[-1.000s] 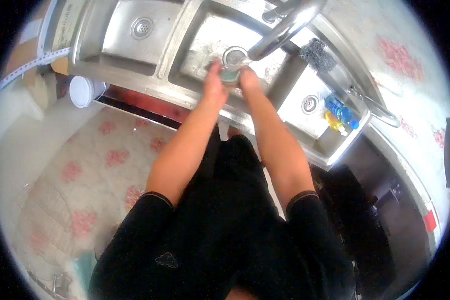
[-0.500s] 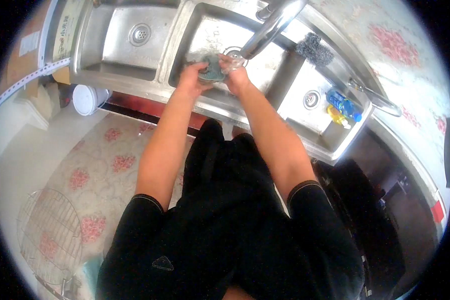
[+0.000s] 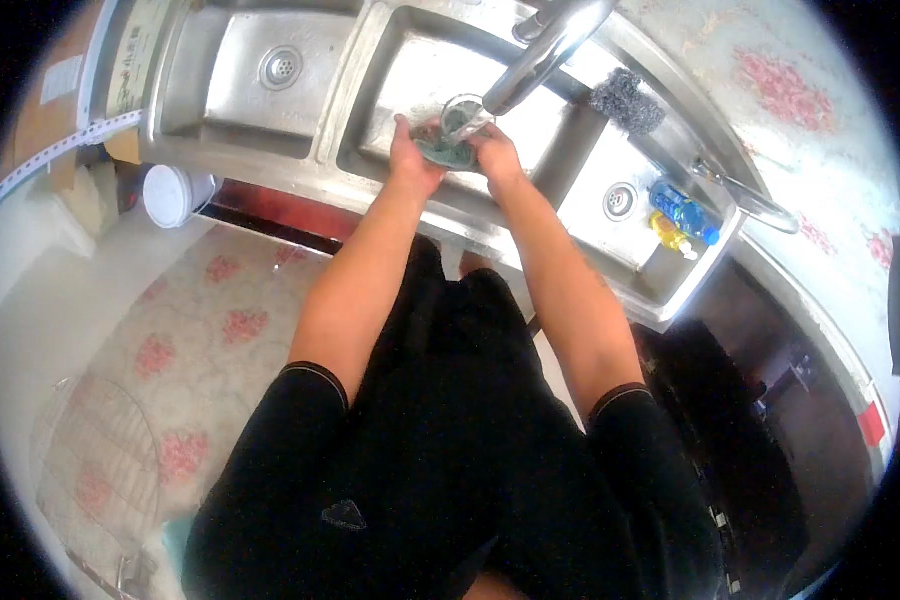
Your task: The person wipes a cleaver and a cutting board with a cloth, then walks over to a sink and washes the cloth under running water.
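Over the middle sink basin, my left hand and my right hand grip a grey-green cloth between them. It looks soft and folded, though its exact kind is hard to make out. My left fingers close on its left side, and my right fingers on its right side. A stream of water runs from the chrome faucet onto the cloth. Part of the cloth is hidden by my fingers and the water.
Left stands another sink basin with a drain. In the small right basin lie a blue bottle and a yellow bottle. Steel wool rests on the back ledge. A white bucket is below left.
Both hands have moved right with the cloth, bringing it beneath the faucet's stream. The cloth now sits closer to the drain.
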Demonstrator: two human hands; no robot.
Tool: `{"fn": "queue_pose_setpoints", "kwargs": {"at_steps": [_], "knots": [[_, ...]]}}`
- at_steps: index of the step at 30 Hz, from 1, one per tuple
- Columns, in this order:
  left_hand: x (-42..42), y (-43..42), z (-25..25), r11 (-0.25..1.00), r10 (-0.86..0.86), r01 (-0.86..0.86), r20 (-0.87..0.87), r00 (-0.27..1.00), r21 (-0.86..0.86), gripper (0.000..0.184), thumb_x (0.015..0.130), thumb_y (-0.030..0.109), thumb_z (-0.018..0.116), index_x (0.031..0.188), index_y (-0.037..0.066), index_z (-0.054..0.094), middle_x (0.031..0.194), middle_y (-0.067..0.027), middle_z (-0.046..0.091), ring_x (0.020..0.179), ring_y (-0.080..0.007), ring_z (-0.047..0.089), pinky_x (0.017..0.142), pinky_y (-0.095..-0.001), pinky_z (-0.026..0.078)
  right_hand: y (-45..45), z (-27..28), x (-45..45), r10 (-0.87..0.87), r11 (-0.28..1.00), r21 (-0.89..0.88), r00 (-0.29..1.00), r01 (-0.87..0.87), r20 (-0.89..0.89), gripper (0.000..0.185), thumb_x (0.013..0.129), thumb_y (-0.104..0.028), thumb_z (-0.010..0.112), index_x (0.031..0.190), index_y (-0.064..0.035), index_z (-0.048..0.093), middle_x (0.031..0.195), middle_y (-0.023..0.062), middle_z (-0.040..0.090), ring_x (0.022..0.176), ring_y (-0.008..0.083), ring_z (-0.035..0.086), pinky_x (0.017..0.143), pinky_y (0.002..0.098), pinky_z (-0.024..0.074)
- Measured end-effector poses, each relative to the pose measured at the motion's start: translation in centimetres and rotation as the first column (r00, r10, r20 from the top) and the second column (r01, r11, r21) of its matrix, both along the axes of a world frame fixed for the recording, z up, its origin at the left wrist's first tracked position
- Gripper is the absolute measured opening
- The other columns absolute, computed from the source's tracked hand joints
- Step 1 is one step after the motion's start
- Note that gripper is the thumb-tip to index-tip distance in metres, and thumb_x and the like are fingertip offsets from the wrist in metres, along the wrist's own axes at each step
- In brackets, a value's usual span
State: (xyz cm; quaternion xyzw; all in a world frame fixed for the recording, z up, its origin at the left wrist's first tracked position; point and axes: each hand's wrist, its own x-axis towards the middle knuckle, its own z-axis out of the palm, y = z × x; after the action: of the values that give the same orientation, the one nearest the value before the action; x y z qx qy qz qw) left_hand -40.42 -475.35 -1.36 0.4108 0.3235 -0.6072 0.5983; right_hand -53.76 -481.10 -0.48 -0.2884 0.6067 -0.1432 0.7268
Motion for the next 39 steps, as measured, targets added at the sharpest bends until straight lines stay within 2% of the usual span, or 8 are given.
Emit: {"fn": "queue_pose_setpoints", "kwargs": {"at_steps": [9, 13, 15, 17, 22, 25, 31, 39], "knots": [[3.4, 1.5, 0.3, 0.998, 0.018, 0.002, 0.312, 0.950, -0.066, 0.030, 0.098, 0.011, 0.054, 0.126, 0.009, 0.063, 0.127, -0.0118, 0.062, 0.119, -0.0304, 0.058, 0.105, -0.0523, 0.046, 0.8, 0.0, 2.6, -0.169, 0.971, 0.196, 0.969, 0.133, 0.179, 0.039, 0.099, -0.014, 0.059, 0.137, -0.0078, 0.059, 0.120, 0.0128, 0.066, 0.095, 0.0256, 0.067, 0.080, 0.0444, 0.0585], [1.9, 0.8, -1.5, 0.995, -0.054, 0.074, 0.257, 0.965, -0.068, 0.033, 0.097, 0.017, 0.054, 0.129, 0.009, 0.062, 0.127, -0.0113, 0.062, 0.121, -0.0304, 0.058, 0.104, -0.0520, 0.046, 0.4, 1.4, 1.4, -0.008, 1.000, -0.005, 0.990, 0.009, 0.139, 0.042, 0.097, -0.018, 0.061, 0.136, -0.0034, 0.059, 0.125, 0.0138, 0.065, 0.111, 0.0290, 0.064, 0.092, 0.0415, 0.0548], [0.4, 0.3, -1.5, 0.993, -0.062, 0.081, 0.213, 0.975, -0.084, 0.035, 0.098, 0.021, 0.054, 0.129, 0.009, 0.062, 0.127, -0.0118, 0.061, 0.121, -0.0303, 0.057, 0.104, -0.0518, 0.046, 0.4, 8.2, 1.2, 0.162, 0.924, -0.302, 0.955, -0.235, -0.248, 0.032, 0.100, -0.011, 0.057, 0.131, -0.0042, 0.063, 0.119, 0.0188, 0.068, 0.093, 0.0247, 0.071, 0.078, 0.0393, 0.0587], [-1.5, -0.8, 0.6, 0.988, -0.071, 0.071, 0.004, 0.997, -0.138, 0.044, 0.101, 0.043, 0.048, 0.125, 0.008, 0.063, 0.122, -0.0134, 0.062, 0.115, -0.0297, 0.059, 0.100, -0.0515, 0.048, 1.6, 10.8, 0.1, 0.187, 0.906, -0.319, 0.940, -0.277, -0.286, 0.032, 0.099, -0.009, 0.058, 0.130, -0.0035, 0.063, 0.121, 0.0229, 0.067, 0.101, 0.0276, 0.070, 0.085, 0.0400, 0.0567], [-6.4, -3.2, 3.0, 0.946, -0.101, 0.074, -0.071, 0.992, -0.314, 0.061, 0.099, 0.063, 0.038, 0.115, 0.011, 0.066, 0.111, -0.0138, 0.066, 0.098, -0.0288, 0.065, 0.087, -0.0454, 0.054, 4.2, 13.7, -3.1, 0.124, 0.539, -0.706, 0.873, -0.459, -0.472, 0.034, 0.095, -0.008, 0.060, 0.128, -0.0050, 0.062, 0.120, 0.0178, 0.064, 0.102, 0.0370, 0.065, 0.088, 0.0416, 0.0523], [-7.3, -3.6, 2.7, 0.885, -0.127, 0.061, -0.114, 0.985, -0.461, 0.059, 0.096, 0.069, 0.048, 0.098, 0.013, 0.068, 0.104, -0.0146, 0.069, 0.087, -0.0280, 0.068, 0.080, -0.0414, 0.057, 4.4, 12.3, -3.7, -0.072, 0.328, -0.779, 0.808, -0.535, -0.585, 0.032, 0.092, -0.011, 0.065, 0.123, -0.0075, 0.063, 0.116, 0.0176, 0.062, 0.099, 0.0403, 0.063, 0.089, 0.0433, 0.0514], [-9.1, -5.0, 3.3, 0.957, -0.222, 0.199, -0.095, 0.970, -0.210, 0.049, 0.091, 0.060, 0.068, 0.087, 0.011, 0.060, 0.087, -0.0083, 0.067, 0.077, -0.0250, 0.067, 0.074, -0.0404, 0.057, 2.9, 9.8, -4.5, -0.074, 0.307, -0.701, 0.718, -0.644, -0.692, 0.025, 0.086, -0.024, 0.074, 0.105, -0.0101, 0.066, 0.105, 0.0166, 0.059, 0.090, 0.0375, 0.064, 0.074, 0.0445, 0.0534], [-10.8, -6.1, 0.1, 0.906, -0.404, 0.365, -0.176, 0.898, -0.214, 0.040, 0.097, 0.047, 0.062, 0.094, 0.007, 0.065, 0.093, -0.0122, 0.068, 0.089, -0.0272, 0.067, 0.086, -0.0443, 0.054, -0.8, 4.6, -6.4, -0.138, 0.239, -0.591, 0.575, -0.771, -0.806, 0.026, 0.091, -0.040, 0.067, 0.089, -0.0145, 0.070, 0.083, 0.0129, 0.066, 0.065, 0.0333, 0.068, 0.056, 0.0434, 0.0550]]}}
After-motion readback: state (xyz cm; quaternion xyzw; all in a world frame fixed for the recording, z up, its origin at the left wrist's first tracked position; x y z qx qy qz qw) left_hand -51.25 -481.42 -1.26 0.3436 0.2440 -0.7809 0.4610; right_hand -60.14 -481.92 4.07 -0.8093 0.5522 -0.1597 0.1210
